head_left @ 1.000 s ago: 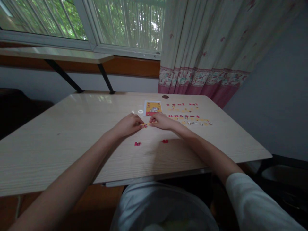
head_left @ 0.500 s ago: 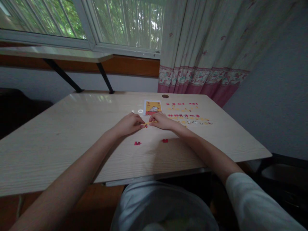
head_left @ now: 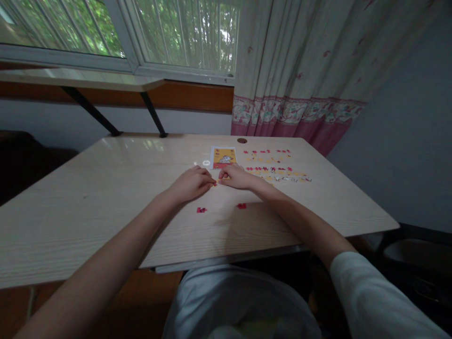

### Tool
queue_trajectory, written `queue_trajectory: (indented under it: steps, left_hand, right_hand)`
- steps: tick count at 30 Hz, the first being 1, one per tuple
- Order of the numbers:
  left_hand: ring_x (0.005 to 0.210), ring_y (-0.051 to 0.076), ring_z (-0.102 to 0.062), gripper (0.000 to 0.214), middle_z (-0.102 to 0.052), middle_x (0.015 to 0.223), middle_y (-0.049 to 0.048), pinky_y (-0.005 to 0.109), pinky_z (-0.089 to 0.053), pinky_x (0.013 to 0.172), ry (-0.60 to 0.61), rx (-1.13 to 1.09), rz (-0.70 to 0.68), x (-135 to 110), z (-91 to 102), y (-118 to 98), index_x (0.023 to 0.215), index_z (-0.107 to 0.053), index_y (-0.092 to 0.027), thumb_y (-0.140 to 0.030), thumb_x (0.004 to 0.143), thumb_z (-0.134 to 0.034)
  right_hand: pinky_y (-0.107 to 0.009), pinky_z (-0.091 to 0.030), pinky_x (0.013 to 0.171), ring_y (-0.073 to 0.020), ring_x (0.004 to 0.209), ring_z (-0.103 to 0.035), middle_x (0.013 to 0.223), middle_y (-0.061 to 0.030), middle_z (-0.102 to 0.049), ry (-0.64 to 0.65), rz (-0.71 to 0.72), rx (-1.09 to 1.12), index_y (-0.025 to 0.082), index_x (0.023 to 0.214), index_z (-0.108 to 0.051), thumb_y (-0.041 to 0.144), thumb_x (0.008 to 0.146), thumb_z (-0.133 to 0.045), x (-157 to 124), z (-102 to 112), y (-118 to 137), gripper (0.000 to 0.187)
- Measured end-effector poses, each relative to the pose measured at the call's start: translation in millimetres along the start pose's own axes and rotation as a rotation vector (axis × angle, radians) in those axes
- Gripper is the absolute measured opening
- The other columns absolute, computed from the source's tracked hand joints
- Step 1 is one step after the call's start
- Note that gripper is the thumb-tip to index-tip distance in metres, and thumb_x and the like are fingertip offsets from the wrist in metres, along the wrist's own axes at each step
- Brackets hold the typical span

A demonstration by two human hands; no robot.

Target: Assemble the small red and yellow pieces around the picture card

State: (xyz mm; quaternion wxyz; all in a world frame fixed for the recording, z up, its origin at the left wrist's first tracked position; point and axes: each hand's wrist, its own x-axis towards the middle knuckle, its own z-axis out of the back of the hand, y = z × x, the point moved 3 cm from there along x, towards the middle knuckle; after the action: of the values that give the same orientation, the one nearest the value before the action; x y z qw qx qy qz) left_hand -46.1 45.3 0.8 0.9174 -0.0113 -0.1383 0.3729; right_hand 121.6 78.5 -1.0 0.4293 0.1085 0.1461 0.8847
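Observation:
My left hand (head_left: 190, 183) and my right hand (head_left: 236, 177) meet fingertip to fingertip on the light wooden table (head_left: 106, 202). Both are pinched on small puzzle pieces (head_left: 216, 181), red and yellow, pressed together between them. Two loose red pieces lie closer to me: one (head_left: 201, 210) below my left hand, the other (head_left: 242, 205) below my right wrist. A small yellow and red reference picture card (head_left: 223, 157) lies just beyond my hands.
Rows of several sorted red, yellow and white puzzle pieces (head_left: 275, 170) lie to the right of the card. A round cable hole (head_left: 242, 140) sits at the table's far edge. Behind are a window, a shelf on brackets (head_left: 81, 80) and a curtain (head_left: 303, 70).
My two hands have drawn closer, so the yellow piece seen between the fingertips earlier is now nearly covered. The loose pieces have not moved.

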Motion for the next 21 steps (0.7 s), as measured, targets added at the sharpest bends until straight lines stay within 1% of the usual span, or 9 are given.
queue_trajectory:
  steps: [3, 5, 9, 12, 14, 17, 21]
  left_hand:
    - [0.091, 0.021, -0.055, 0.028, -0.066, 0.096, 0.0096, 0.035, -0.042, 0.085, 0.011, 0.008, 0.008, -0.1, -1.8, -0.5, 0.102, -0.071, -0.018, -0.024, 0.088, -0.047]
    - [0.092, 0.021, -0.055, 0.028, -0.065, 0.097, 0.0094, 0.035, -0.042, 0.085, 0.015, 0.012, 0.014, -0.4, -1.9, -0.4, 0.103, -0.07, -0.018, -0.024, 0.088, -0.046]
    - [0.092, 0.022, -0.054, 0.028, -0.065, 0.098, 0.0091, 0.035, -0.042, 0.085, 0.025, 0.051, 0.01, -1.2, -0.7, -1.0, 0.104, -0.069, -0.018, -0.024, 0.089, -0.045]
    - [0.092, 0.023, -0.054, 0.028, -0.065, 0.098, 0.0098, 0.036, -0.043, 0.084, 0.021, 0.079, -0.005, -1.0, 0.2, -3.8, 0.103, -0.068, -0.017, -0.023, 0.088, -0.045]
    - [0.092, 0.023, -0.054, 0.028, -0.065, 0.098, 0.0107, 0.037, -0.043, 0.084, 0.012, 0.086, -0.01, -0.4, 0.2, -7.1, 0.101, -0.069, -0.016, -0.021, 0.087, -0.045]
    - [0.093, 0.023, -0.056, 0.029, -0.066, 0.098, 0.0117, 0.038, -0.045, 0.085, -0.011, 0.064, -0.013, 0.9, -1.6, -12.7, 0.103, -0.067, -0.014, -0.018, 0.086, -0.044]
    - [0.098, 0.022, -0.06, 0.032, -0.066, 0.109, 0.0126, 0.037, -0.048, 0.089, -0.012, -0.018, -0.064, 2.6, -9.9, -15.6, 0.11, -0.065, -0.014, -0.015, 0.088, -0.041]
  right_hand:
    - [-0.027, -0.037, 0.076, -0.0183, 0.092, -0.057, 0.093, -0.0051, -0.069, -0.01, 0.021, -0.011, 0.019, 0.095, -0.07, 0.034, 0.083, -0.059, 1.3, -0.8, -0.8, 0.021]
    - [-0.027, -0.037, 0.077, -0.0178, 0.092, -0.057, 0.094, -0.005, -0.068, -0.03, 0.049, -0.002, 0.019, 0.094, -0.07, 0.032, 0.083, -0.06, 2.2, 3.1, -2.7, 0.02]
    - [-0.026, -0.037, 0.078, -0.0157, 0.087, -0.057, 0.094, -0.0054, -0.068, -0.066, 0.074, 0.007, 0.017, 0.097, -0.069, 0.022, 0.082, -0.058, 0.4, 21.0, -11.1, 0.019]
    - [-0.025, -0.038, 0.077, -0.0151, 0.085, -0.058, 0.092, -0.0055, -0.069, -0.061, 0.07, -0.017, 0.017, 0.093, -0.071, 0.016, 0.081, -0.057, -7.5, 30.7, -18.3, 0.018]
    - [-0.025, -0.038, 0.079, -0.0154, 0.088, -0.059, 0.092, -0.0053, -0.07, -0.035, 0.079, -0.047, 0.017, 0.092, -0.072, 0.014, 0.083, -0.055, -15.5, 30.2, -21.4, 0.019]
    - [-0.027, -0.037, 0.084, -0.0167, 0.093, -0.059, 0.096, -0.0048, -0.071, -0.01, 0.116, -0.094, 0.019, 0.095, -0.073, 0.013, 0.084, -0.054, -27.4, 23.2, -23.1, 0.023]
    - [-0.029, -0.037, 0.087, -0.0181, 0.096, -0.06, 0.1, -0.0063, -0.071, -0.015, 0.157, -0.101, 0.02, 0.098, -0.073, 0.014, 0.086, -0.054, -34.1, 16.6, -22.6, 0.024]
